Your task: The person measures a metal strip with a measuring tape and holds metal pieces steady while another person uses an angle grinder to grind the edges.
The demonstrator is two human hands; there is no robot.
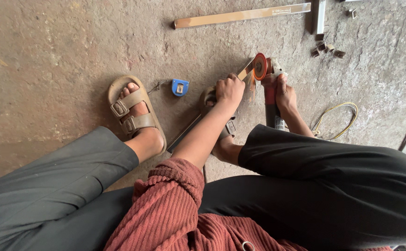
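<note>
My right hand (282, 93) grips an angle grinder (272, 100) with a red body and an orange cutting disc (259, 66). The disc meets the end of a long metal bar (246, 69) that runs diagonally down under my right foot (221, 135). My left hand (229, 89) is closed on the bar just left of the disc, pressing it down. I squat over the work; my left foot in a brown sandal (133, 111) rests to the left.
A blue tape measure (180, 87) lies on the concrete floor between my feet. A long metal strip (242, 15) lies at the top, several small cut metal pieces (326, 48) at upper right, and a yellow cable loop (338, 118) on the right.
</note>
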